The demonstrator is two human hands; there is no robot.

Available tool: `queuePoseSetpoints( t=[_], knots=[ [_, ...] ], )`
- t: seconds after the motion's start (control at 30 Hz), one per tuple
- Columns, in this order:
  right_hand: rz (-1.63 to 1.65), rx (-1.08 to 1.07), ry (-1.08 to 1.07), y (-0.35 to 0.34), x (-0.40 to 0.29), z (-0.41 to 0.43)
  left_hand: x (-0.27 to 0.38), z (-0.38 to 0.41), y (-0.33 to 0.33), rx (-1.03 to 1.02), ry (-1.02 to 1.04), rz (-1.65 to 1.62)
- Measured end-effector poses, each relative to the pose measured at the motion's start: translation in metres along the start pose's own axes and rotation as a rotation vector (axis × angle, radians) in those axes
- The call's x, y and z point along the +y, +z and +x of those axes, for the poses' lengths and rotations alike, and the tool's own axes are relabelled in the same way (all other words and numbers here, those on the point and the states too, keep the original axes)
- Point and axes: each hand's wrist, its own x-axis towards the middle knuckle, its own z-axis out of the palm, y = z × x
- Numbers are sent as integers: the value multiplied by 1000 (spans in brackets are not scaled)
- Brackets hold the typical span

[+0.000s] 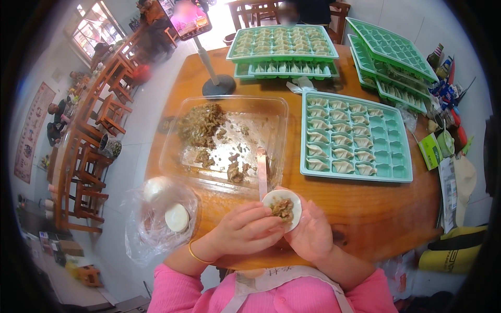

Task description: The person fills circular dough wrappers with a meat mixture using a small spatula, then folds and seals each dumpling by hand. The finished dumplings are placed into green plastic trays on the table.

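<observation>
A round dumpling wrapper [296, 210] with a mound of meat filling [282, 209] on it lies between my hands. My left hand [250, 227] pinches its left side with the fingers, while my right hand [311, 231] cups it from the right and below. A flat filling spatula [262, 172] leans from the clear plastic tub [282, 129], its lower end hidden near the wrapper. Chopped filling [201, 123] is heaped at the tub's upper left. To the right, a green compartment tray [356, 179] holds rows of folded dumplings [342, 167]. Stacked wrappers [177, 217] rest on a plastic bag [156, 242].
Stacked dumpling trays [282, 58] stand at the back, with more trays [391, 51] at the back right. A phone [190, 19] sits on a stand with a round base [219, 85]. Bottles, a green box [430, 152] and papers crowd the right edge. People sit at far tables.
</observation>
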Motion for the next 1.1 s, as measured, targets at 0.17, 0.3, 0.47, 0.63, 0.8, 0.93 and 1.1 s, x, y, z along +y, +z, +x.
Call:
queuePoseSetpoints(
  t=[0.17, 0.3, 0.47, 0.63, 0.8, 0.93, 1.1],
  knots=[
    [-118, -100, 34, -1, 2, -3, 7, 2, -7, 55, -311, -190],
    [-307, -80, 89, 5, 1, -6, 3, 0, -14, 14, -486, -349],
    [-485, -46, 67, 6, 3, -7, 4, -3, -14, 69, -645, -470],
    [-580, -23, 44, 5, 3, -7, 1, 0, -11, 30, -717, -533],
    [-724, -98, -177, 3, 5, -5, -5, 2, -9, -40, -732, -604],
    [-696, -64, -149, 0, 8, -6, -4, 1, -11, -88, -692, -621],
    [-618, 5, -65, 2, 4, -7, -4, 2, -14, -19, -618, -544]
  ],
)
